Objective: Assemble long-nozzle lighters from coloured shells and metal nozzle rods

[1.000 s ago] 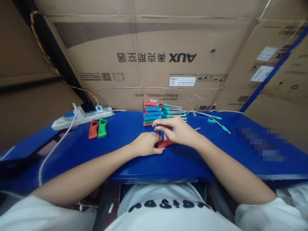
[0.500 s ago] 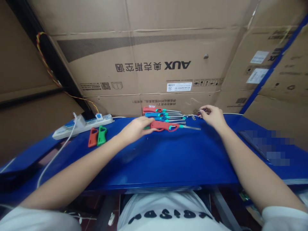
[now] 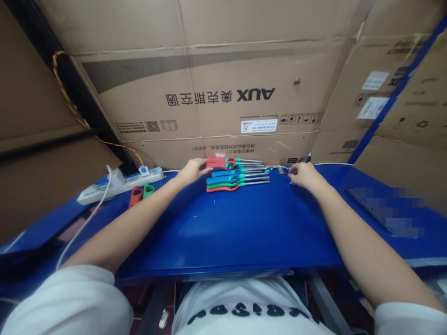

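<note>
Left of the bare left hand [image 3: 192,171], its forearm partly hides an orange plastic handle [image 3: 135,197] and a green plastic handle [image 3: 148,190]. The item [image 3: 287,174] at the bare right hand [image 3: 303,175] is too small to tell; rightward, a flat dark slab [image 3: 368,208] is blurred.

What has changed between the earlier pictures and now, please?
The left hand carried the red lighter away to the back of the other lighters, still holding its end. The right hand left that lighter, moving right and away. The power strip stayed put.

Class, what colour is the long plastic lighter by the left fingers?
The lighter is red, clearest in the head view.
</note>
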A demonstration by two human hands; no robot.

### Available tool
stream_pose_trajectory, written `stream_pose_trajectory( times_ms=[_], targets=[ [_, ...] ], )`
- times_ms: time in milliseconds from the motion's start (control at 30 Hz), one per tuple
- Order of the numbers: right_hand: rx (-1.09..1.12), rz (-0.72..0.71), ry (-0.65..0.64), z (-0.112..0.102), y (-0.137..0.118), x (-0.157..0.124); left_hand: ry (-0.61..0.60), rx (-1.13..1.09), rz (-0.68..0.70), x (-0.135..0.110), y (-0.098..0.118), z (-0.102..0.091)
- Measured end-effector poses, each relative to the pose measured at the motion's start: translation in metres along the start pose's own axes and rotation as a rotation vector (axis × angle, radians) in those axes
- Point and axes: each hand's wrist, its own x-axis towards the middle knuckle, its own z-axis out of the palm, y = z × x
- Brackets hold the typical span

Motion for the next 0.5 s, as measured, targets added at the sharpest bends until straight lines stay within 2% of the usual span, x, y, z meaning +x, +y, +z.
stream_pose_trajectory(
  times_ms=[200, 300, 400, 500],
  targets=[
    [-0.109, -0.004, -0.143, 0.015, -0.003, -0.003, -0.002, 0.023, -0.091, 0.004, 0.001, 0.004],
    [-0.14, -0.023, -0.19, 0.021, -0.004, -0.004, -0.039, 0.031, -0.137, 0.004, 0.003, 0.003],
    [-0.17, -0.042, -0.18, 0.021, -0.003, -0.003, -0.066, 0.09, -0.233, -0.001, -0.003, -0.01],
    [-0.185, -0.057, -0.162, 0.019, 0.0, -0.001, -0.071, 0.233, -0.432, -0.016, -0.019, -0.035]
  ],
)
